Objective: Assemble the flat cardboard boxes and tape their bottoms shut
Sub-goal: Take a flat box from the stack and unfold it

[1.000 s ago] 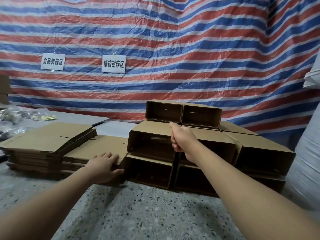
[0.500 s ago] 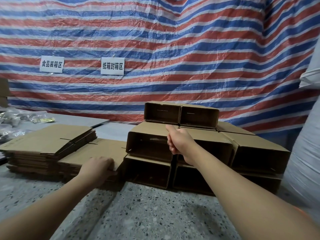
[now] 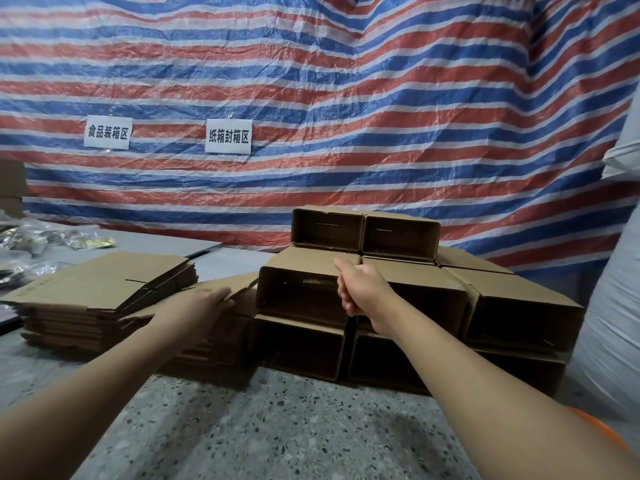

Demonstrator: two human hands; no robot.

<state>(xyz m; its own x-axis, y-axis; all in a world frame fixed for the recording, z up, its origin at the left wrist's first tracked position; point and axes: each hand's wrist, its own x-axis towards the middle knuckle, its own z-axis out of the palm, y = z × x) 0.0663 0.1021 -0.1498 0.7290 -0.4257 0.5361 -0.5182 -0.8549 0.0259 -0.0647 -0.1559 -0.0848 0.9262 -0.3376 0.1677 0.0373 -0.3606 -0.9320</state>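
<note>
Head view. Two white paper labels hang on the striped tarpaulin point(image 3: 381, 98) behind the stack of assembled boxes point(image 3: 398, 299). The left label point(image 3: 108, 132), up and far left of the stack, reads 食品装箱区; the nearer label point(image 3: 229, 136), up and left of the stack, reads 纸箱封箱区. No brand name can be read on the cardboard.

The stack stands on a speckled, terrazzo-like bench point(image 3: 277, 427), its open ends facing the camera: two boxes on top, three in the middle row, more below. The tarpaulin, in red, blue and white bands, fills the whole back wall. Right of the stack stands a white woven sack point(image 3: 613, 306), and a bit of orange shows low beside it. Far left of the stack lie clear plastic packets point(image 3: 41, 237) on a grey board.

The right hand point(image 3: 360, 289) has its grip closed round the upper front edge of the middle-left box point(image 3: 301, 289) in the stack, thumb on top, fingers curled underneath. Just left of the stack lie piles of flat boxes point(image 3: 104, 289). The left hand point(image 3: 207, 303) rests on the nearer pile, touching the stack's side; its top flat box point(image 3: 239, 282) is tilted up. The hand is blurred, so whether its fingers pinch the sheet cannot be told.
</note>
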